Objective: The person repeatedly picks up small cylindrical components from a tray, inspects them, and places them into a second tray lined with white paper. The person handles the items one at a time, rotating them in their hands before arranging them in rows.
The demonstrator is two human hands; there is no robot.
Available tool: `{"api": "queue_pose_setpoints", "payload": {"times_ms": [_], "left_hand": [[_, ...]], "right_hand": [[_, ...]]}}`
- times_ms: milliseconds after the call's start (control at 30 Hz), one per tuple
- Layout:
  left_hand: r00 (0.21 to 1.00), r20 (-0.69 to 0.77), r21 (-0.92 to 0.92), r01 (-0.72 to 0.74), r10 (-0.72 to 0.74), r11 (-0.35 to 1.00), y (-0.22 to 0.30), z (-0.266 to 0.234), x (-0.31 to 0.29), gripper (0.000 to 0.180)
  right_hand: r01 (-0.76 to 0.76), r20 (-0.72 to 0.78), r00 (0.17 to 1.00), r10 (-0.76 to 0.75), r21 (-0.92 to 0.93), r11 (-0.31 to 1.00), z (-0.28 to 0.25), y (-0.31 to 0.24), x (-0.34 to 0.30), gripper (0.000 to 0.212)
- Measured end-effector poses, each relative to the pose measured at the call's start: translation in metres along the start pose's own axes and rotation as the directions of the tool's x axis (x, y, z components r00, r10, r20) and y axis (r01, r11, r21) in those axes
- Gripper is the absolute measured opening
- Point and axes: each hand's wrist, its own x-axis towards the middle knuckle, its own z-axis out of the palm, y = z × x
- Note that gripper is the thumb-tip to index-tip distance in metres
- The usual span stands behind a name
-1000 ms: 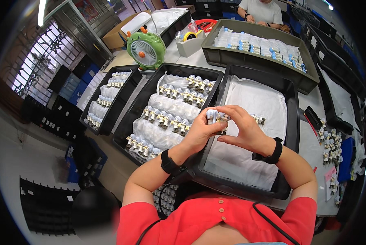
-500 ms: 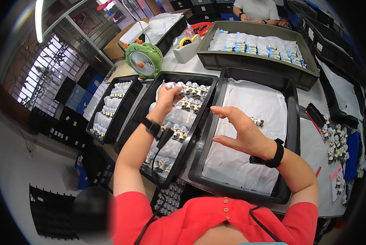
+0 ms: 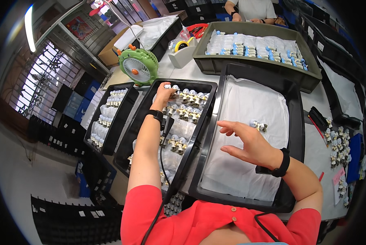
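Observation:
My left hand (image 3: 165, 95) is at the far left corner of a black tray (image 3: 212, 96), its fingers closed on a small figurine (image 3: 174, 87) with a pale blue-grey head. They partly hide it, at the left end of the farthest row. Similar figurines (image 3: 190, 96) stand in rows there, with white padding (image 3: 181, 127) between some rows. My right hand (image 3: 248, 141) hovers over a second black tray (image 3: 298, 122), thumb and fingers apart, nothing in them. One lone figurine (image 3: 258, 125) lies on that tray's white liner (image 3: 242, 171), just beyond the hand.
A narrower black tray of figurines (image 3: 116, 98) stands at the left, below a green fan (image 3: 138, 65). An olive tray (image 3: 256, 67) lies at the back, a person (image 3: 256, 9) behind it. Loose figurines (image 3: 338, 143) heap at the right beside a black pouch (image 3: 317, 117).
My left hand has shifted slightly away from me, toward the end of the far row, with a figurine in it. My right hand has moved a little right and nearer, still open.

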Motion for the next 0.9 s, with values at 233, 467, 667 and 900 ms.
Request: {"api": "queue_pose_setpoints", "payload": {"times_ms": [233,467,667,900], "left_hand": [[0.998,0.047,0.083,0.034,-0.038,0.996,0.004,0.01,-0.011,0.05],[0.998,0.055,0.038,0.015,-0.017,0.999,-0.009,0.005,-0.002,0.055],[0.985,-0.044,0.269,-0.148,0.165,0.952,-0.027,0.011,0.018,0.058],[0.975,-0.135,0.269,-0.137,0.178,0.953,-0.028,0.002,0.017,0.058]], "right_hand": [[-0.065,-0.027,0.998,0.063,-0.059,0.996,0.008,0.017,-0.006,0.045],[-0.006,0.055,0.998,0.01,-0.083,0.997,0.022,0.017,-0.008,0.037],[-0.034,0.173,0.983,0.064,-0.169,0.985,0.024,0.015,-0.013,0.032],[-0.075,0.257,0.959,0.122,-0.186,0.98,0.034,0.021,-0.021,0.029]]}}
